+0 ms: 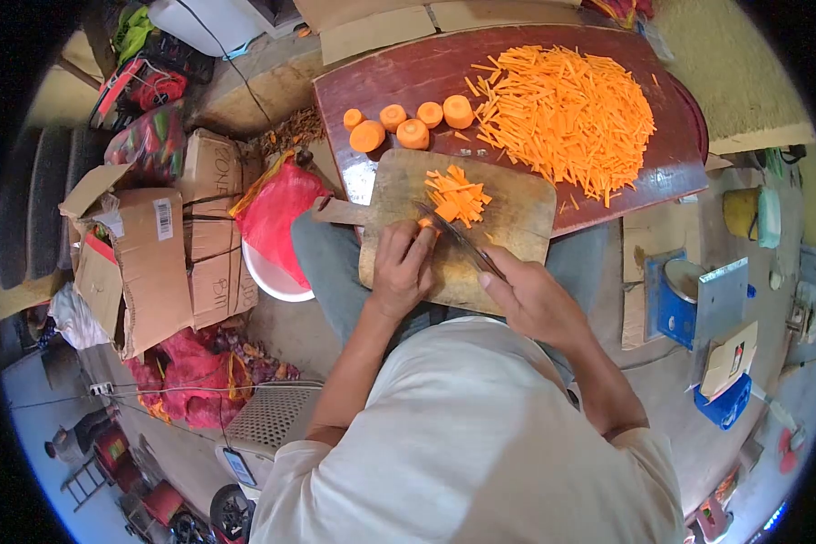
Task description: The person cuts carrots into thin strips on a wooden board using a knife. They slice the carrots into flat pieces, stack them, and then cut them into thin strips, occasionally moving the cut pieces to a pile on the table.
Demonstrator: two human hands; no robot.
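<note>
1. The left hand [403, 267] is nearly closed, its curled fingers pinning a carrot piece [428, 223] on the wooden cutting board [517, 199]; the fingers hide most of that piece.
2. The right hand [542, 304] is closed around the handle of the kitchen knife [463, 242], its blade beside the left fingertips.
3. The board's far edge overlaps the near edge of the desk [381, 86]; bare wood lies right of the small carrot-stick pile [460, 195].
4. Open desk surface runs beyond the carrot chunks [412, 134].
5. Counted: one knife, one board, six chunks on the desk, one small pile on the board, one large carrot-stick heap [567, 118] on the desk's right.
</note>
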